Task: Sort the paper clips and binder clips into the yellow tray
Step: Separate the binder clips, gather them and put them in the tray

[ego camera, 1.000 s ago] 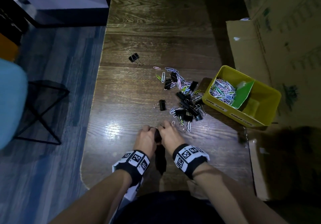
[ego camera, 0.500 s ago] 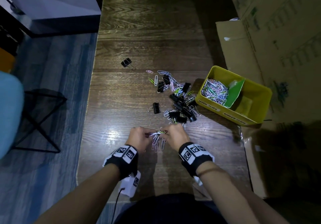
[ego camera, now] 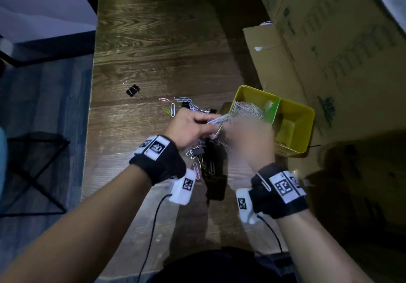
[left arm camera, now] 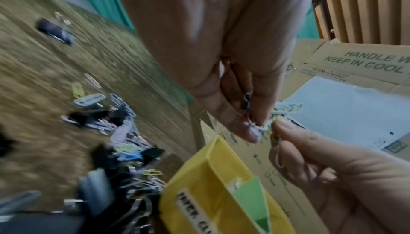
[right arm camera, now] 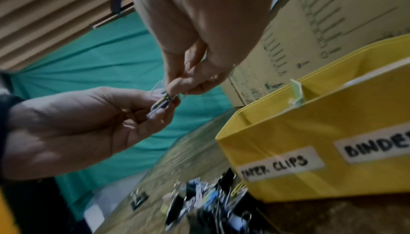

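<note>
A small bunch of paper clips (ego camera: 219, 121) is pinched between the left hand (ego camera: 190, 128) and the right hand (ego camera: 250, 137), held in the air at mid-frame just beside the yellow tray (ego camera: 307, 115). The carrying step appears to be in hand. Next, the bunch would need to be brought over the compartment labelled for paper clips, at the tray's upper left, and released. Binder clips (ego camera: 133, 90) remain on the table (ego camera: 153, 41).

My feeds are dim and grainy. The right hand (ego camera: 250, 137) smears with motion blur in the head view, the table (left arm camera: 66, 83) streaks in the left wrist view, and the edges bend and darken.
</note>
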`<control>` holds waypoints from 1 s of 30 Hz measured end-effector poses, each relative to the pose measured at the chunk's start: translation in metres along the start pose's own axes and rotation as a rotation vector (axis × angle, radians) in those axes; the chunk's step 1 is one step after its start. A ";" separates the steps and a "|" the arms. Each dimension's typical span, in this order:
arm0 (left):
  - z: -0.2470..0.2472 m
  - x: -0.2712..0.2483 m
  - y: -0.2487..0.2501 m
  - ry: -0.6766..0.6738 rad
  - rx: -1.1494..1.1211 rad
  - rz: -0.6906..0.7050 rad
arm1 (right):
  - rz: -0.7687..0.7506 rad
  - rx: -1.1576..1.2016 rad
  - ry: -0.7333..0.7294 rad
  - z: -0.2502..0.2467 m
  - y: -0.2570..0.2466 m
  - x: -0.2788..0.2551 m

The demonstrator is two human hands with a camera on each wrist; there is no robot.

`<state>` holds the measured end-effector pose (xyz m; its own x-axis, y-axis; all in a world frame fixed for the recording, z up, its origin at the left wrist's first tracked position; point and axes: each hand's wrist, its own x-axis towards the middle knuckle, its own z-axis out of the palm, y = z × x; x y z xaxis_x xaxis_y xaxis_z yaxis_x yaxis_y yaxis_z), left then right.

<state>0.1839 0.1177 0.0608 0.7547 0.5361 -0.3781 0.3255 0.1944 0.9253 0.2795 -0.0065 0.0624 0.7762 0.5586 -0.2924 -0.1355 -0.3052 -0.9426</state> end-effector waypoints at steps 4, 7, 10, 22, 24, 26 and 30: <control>0.037 0.044 0.016 0.003 -0.019 -0.011 | 0.004 0.064 0.151 -0.024 -0.003 0.038; 0.057 0.072 0.017 -0.025 0.152 0.006 | 0.025 -0.034 0.247 -0.034 0.007 0.065; 0.066 0.089 0.018 -0.181 0.461 -0.012 | 0.082 -0.289 0.191 -0.039 0.012 0.082; -0.022 0.036 -0.028 -0.186 1.025 0.200 | -0.442 -0.767 -0.411 -0.027 0.031 0.025; -0.027 0.027 -0.051 -0.294 1.100 0.086 | -0.356 -0.939 -0.518 -0.017 0.052 0.020; -0.024 0.021 -0.067 -0.321 1.224 0.029 | -0.232 -1.057 -0.535 -0.006 0.068 0.018; -0.016 0.019 -0.081 -0.285 1.315 0.015 | -0.123 -1.159 -0.517 0.014 0.084 0.017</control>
<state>0.1631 0.1252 -0.0212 0.8021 0.3119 -0.5092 0.4959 -0.8230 0.2770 0.2728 -0.0121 -0.0237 0.3806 0.7856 -0.4878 0.7378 -0.5760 -0.3520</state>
